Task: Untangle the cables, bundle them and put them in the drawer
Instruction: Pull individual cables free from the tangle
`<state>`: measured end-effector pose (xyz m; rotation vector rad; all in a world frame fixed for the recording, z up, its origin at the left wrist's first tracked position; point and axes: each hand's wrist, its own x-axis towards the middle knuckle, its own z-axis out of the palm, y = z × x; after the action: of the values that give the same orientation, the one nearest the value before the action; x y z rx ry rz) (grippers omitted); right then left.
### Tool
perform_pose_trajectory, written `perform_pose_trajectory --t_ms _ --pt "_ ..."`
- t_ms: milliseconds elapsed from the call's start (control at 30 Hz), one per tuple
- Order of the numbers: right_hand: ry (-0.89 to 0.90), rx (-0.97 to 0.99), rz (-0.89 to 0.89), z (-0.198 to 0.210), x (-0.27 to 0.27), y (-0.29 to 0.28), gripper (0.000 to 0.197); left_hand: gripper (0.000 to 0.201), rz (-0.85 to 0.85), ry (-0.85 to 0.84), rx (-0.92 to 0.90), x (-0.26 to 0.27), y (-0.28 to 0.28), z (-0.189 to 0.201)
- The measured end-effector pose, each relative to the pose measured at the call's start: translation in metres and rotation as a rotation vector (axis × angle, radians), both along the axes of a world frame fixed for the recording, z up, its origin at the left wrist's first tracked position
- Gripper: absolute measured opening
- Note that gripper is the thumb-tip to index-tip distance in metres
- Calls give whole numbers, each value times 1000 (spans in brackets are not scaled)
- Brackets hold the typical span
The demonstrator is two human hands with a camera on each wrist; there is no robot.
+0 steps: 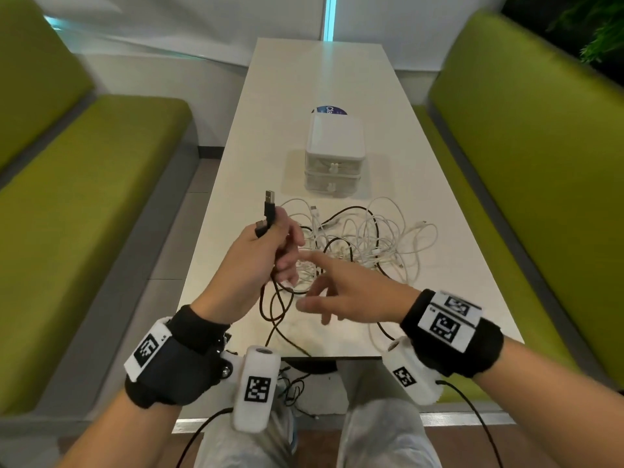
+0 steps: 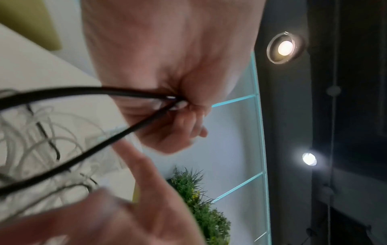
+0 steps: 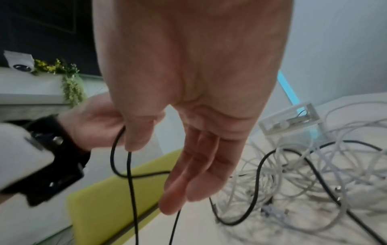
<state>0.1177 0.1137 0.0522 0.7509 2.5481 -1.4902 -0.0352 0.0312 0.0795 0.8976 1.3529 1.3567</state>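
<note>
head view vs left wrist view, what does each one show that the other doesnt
Only the head view shows the black cable's two plug ends sticking up out of the left hand, the closed drawer box beyond the tangle, the green benches and both wrist bands. Only the left wrist view shows the ceiling lights, the plant and two black strands running into the left hand's curled fingers. Both show the left hand gripping the black cable, the open right hand close by, the white cable tangle and the table.
</note>
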Motion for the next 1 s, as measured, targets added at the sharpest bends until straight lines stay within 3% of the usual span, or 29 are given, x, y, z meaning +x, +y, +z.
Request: perform_pose_trajectory --t_ms 100,200,333,433,533,600,700,833,1000 --pt "-66 46 80 -11 -6 -13 57 44 -61 -224 -4 4 -2 7" --pt "-127 62 212 -10 -5 -16 23 43 -61 -218 24 7 0 10" --pt "-321 91 386 -1 1 -9 20 43 -57 -187 54 17 5 10" --pt "-236 283 248 4 2 1 40 47 -39 -176 78 22 9 8" --pt "-76 133 175 2 -5 2 21 53 -2 -212 105 23 15 7" --pt "-154 101 218 -3 -7 5 21 58 6 -210 94 22 20 2" --pt "-290 284 240 -11 -6 20 22 66 27 -165 59 11 27 -9" --pt "-155 404 4 -18 -12 49 20 65 92 -60 18 -9 36 -26" --pt "4 462 -266 -28 -38 75 16 60 269 -111 9 -32 45 -52"
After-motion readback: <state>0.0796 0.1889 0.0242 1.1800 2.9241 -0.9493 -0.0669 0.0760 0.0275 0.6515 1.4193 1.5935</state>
